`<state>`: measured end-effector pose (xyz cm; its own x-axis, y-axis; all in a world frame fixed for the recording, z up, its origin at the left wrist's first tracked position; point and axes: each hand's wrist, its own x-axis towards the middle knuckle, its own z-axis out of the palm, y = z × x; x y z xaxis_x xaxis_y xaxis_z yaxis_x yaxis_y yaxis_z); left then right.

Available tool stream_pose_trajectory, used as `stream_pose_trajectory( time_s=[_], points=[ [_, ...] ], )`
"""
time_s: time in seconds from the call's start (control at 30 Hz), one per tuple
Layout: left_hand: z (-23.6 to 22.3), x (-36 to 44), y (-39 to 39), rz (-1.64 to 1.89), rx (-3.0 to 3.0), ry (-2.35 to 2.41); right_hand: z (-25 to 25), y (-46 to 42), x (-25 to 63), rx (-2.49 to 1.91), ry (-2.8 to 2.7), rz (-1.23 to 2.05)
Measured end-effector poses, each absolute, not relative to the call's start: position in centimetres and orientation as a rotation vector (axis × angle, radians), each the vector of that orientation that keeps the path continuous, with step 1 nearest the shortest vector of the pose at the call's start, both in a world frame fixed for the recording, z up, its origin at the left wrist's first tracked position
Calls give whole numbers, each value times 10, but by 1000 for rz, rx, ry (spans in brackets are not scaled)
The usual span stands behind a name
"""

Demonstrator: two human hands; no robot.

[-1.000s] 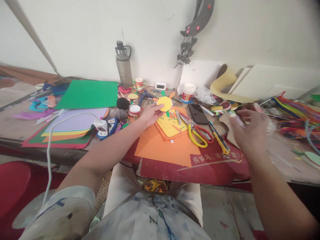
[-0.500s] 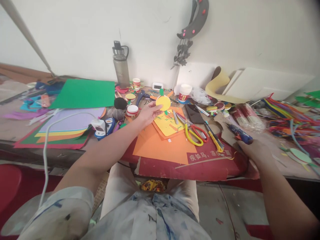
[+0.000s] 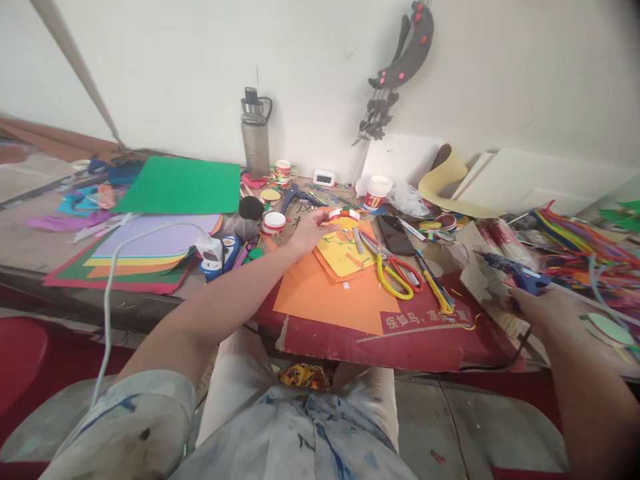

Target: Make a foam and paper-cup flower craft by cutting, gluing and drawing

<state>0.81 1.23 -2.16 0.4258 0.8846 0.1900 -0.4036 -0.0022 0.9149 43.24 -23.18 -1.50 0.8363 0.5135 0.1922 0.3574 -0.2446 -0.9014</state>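
My left hand (image 3: 314,232) pinches a cut-down paper cup (image 3: 345,215) over the middle of the table, its red and white side towards me. Beneath it lies a yellow paper sheet (image 3: 340,260) with small green and orange scraps, on top of orange paper (image 3: 330,307). On the right, my right hand (image 3: 543,310) is wrapped round the handle of a blue hot glue gun (image 3: 523,275), whose nozzle points to the left. Its black cord trails towards the table's front edge.
Yellow-handled scissors (image 3: 395,280), a black phone (image 3: 395,235) and a yellow cutter knife (image 3: 440,293) lie between my hands. A grey bottle (image 3: 256,137) stands by the wall. Green paper (image 3: 183,185) lies left; colourful craft strips (image 3: 575,233) are heaped at right.
My right hand has taken hold of the glue gun and lifted it. My left hand has turned the cut-down cup, so its yellow disc has tipped out of sight and its side shows.
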Motion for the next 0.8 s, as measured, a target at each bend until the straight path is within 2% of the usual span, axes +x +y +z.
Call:
stream_pose_trajectory(
  time_s=[0.23, 0.4, 0.57, 0.8],
  points=[
    [-21, 3, 8, 1172, 1498, 501, 3, -229, 403, -1797, -394, 331],
    [1, -10, -8, 1230, 1821, 300, 29, -226, 345, -1498, -494, 281],
    [27, -14, -24, 1133, 1753, 368, 47, -222, 277, -1302, -731, 591],
    [30, -14, -27, 1149, 1785, 344, 37, -218, 245, -1275, -937, 727]
  ],
)
